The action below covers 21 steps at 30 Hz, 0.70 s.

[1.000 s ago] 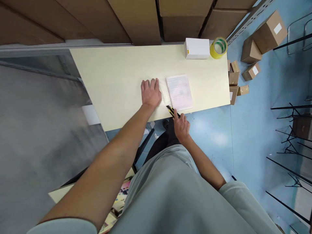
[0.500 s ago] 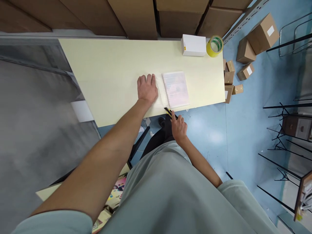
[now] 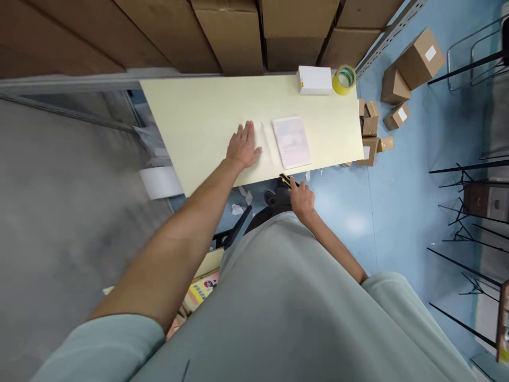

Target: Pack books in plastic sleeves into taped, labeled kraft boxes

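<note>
My left hand (image 3: 242, 147) lies flat on a thin whitish sheet (image 3: 267, 154) on the pale yellow table, fingers stretched out and thumb spread. What kind of sheet it is I cannot make out. Just to its right is a flat pinkish-white wrapped packet (image 3: 291, 142), its print too faint to read. At the table's front edge my right hand (image 3: 303, 199) is closed around a black and yellow utility knife (image 3: 285, 180), index finger along it. The knife's tip points up and left, by the sheet's lower end. Whether the blade touches the sheet I cannot tell.
A white box (image 3: 314, 81) and a roll of yellow tape (image 3: 343, 80) stand at the table's (image 3: 191, 122) back right corner. Large cartons (image 3: 300, 21) line the shelf behind. Smaller cardboard boxes (image 3: 420, 58) sit on the blue floor. A black chair part (image 3: 238, 228) shows below the table.
My left hand's fingers have gone from curled to stretched flat on the sheet. My right hand keeps the knife at the table edge. The view has shifted slightly.
</note>
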Motion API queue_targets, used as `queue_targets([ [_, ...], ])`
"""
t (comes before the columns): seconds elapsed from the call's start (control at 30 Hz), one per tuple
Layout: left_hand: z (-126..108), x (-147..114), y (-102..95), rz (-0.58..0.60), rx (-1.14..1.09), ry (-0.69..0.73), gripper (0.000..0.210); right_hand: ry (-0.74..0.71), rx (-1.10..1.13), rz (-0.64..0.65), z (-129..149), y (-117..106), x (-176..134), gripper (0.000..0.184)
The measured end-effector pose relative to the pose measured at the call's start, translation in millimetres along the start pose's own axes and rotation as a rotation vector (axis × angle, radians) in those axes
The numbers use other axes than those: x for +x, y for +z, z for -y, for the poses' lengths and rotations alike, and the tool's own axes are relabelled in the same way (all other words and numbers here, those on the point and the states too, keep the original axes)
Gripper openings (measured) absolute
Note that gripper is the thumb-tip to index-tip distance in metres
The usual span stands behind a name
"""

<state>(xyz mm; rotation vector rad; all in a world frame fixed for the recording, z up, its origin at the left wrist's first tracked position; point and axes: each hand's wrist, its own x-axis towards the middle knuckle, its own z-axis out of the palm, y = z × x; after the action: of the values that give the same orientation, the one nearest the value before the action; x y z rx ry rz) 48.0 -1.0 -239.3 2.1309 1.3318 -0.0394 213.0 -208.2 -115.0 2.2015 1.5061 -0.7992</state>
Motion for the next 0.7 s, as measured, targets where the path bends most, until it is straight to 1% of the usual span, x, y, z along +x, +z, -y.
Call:
queue_targets([
  [0.07,0.1,-27.0,3.3,0.0,-0.015,-0.036,0.091,0.012,0.01,-0.02,-7.7,-8.7,-14.3,0.055],
  [0.17,0.0,-63.5,10.9,0.036,-0.008,-0.038,0.088,0.054,0.028,-0.035,-20.0,-19.1,-34.3,0.054],
  [0.23,-1.3,-79.6,15.4,0.081,0.036,-0.026,0.087,0.082,0.051,-0.037,-26.9,-24.7,-42.8,0.053],
  [0.3,-4.6,-87.8,18.0,0.132,0.082,-0.008,0.082,0.098,0.085,-0.042,-32.0,-30.8,-46.2,0.054],
  [0.4,-12.8,-87.0,18.1,0.18,0.114,0.012,0.077,0.101,0.143,-0.071,-36.2,-45.0,-42.5,0.054],
  [0.5,-21.4,-74.0,13.2,0.236,0.121,0.011,0.076,0.08,0.22,-0.133,-37.4,-68.0,-29.4,0.054],
  [0.6,-26.1,-55.2,3.2,0.279,0.124,-0.012,0.081,0.03,0.31,-0.245,-36.5,-99.5,-7.8,0.054],
  [0.7,-25.4,-39.0,-10.2,0.309,0.117,-0.064,0.088,0.011,0.387,-0.333,-33.1,-138.6,20.3,0.052],
])
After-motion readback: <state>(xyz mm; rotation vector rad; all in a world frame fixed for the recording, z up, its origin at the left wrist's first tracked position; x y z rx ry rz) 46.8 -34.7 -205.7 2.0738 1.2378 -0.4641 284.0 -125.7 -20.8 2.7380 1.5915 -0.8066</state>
